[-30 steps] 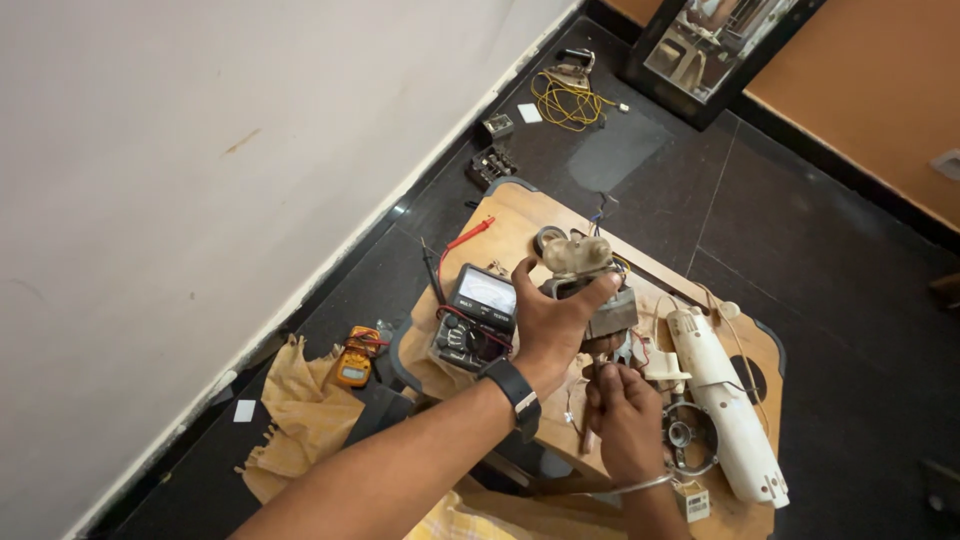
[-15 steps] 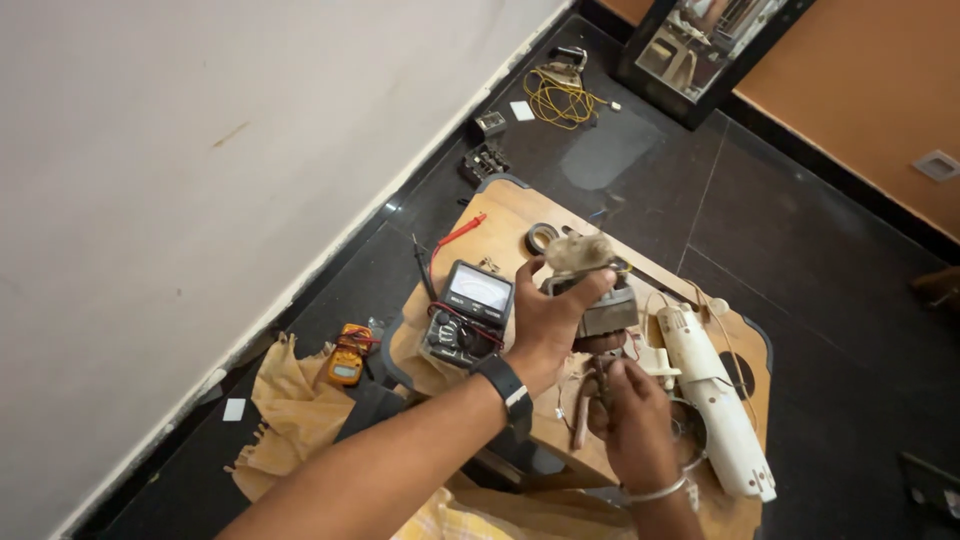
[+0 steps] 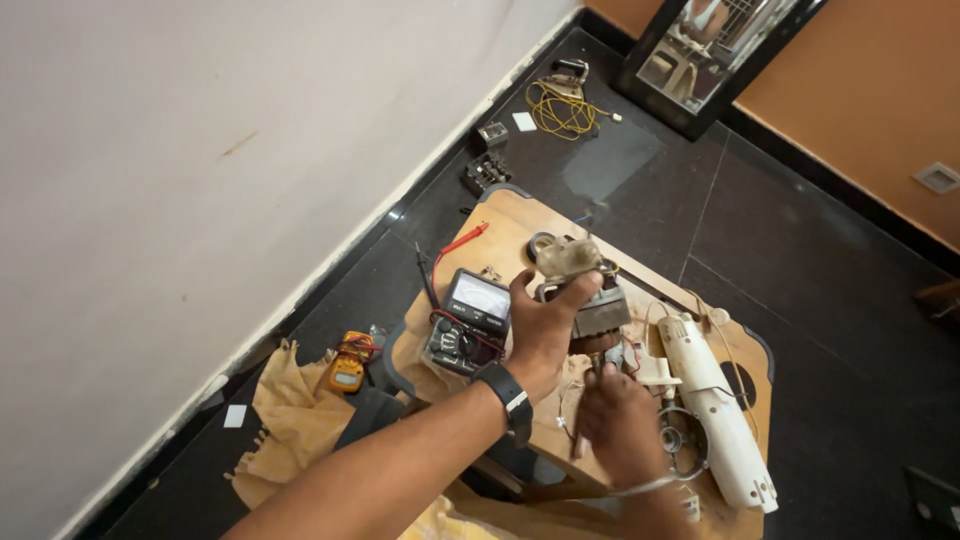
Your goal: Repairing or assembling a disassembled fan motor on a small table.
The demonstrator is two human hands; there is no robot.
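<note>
Left hand (image 3: 540, 330), black watch (image 3: 508, 398) at the wrist, clamped around a small electric motor (image 3: 583, 290), fingers wrapped over its grimy tan top and thumb on the near side. Motor held upright, lifted just above the wooden board (image 3: 505, 225), grey metal body showing below the fingers. Right hand (image 3: 620, 425) directly underneath, closed on a thin dark tool (image 3: 583, 410) whose tip points up at the underside of the motor; whether tip and motor actually touch, impossible to tell from here. Thin bangle (image 3: 640, 487) loose around the right wrist.

Just left of the gripping hand, an analogue multimeter (image 3: 470, 322) lying flat on the board, pale dial face up, red and black leads trailing off it, red probe (image 3: 462, 245) resting toward the board's far corner. To the right, a long white plastic appliance housing (image 3: 712, 405) lying along the board's edge, a metal ring part (image 3: 678, 450) beside it near the right hand.

Off the board, down on the dark tiled floor (image 3: 780, 250): a small yellow meter (image 3: 348, 372) sitting on crumpled tan cloth (image 3: 290, 420) close to the white wall (image 3: 200, 150). Farther out, a tangle of yellow wire (image 3: 558, 105) and a couple of small dark parts (image 3: 485, 172) by the skirting, plus a framed mirror (image 3: 715, 50) leaning against the orange wall (image 3: 880, 90).
</note>
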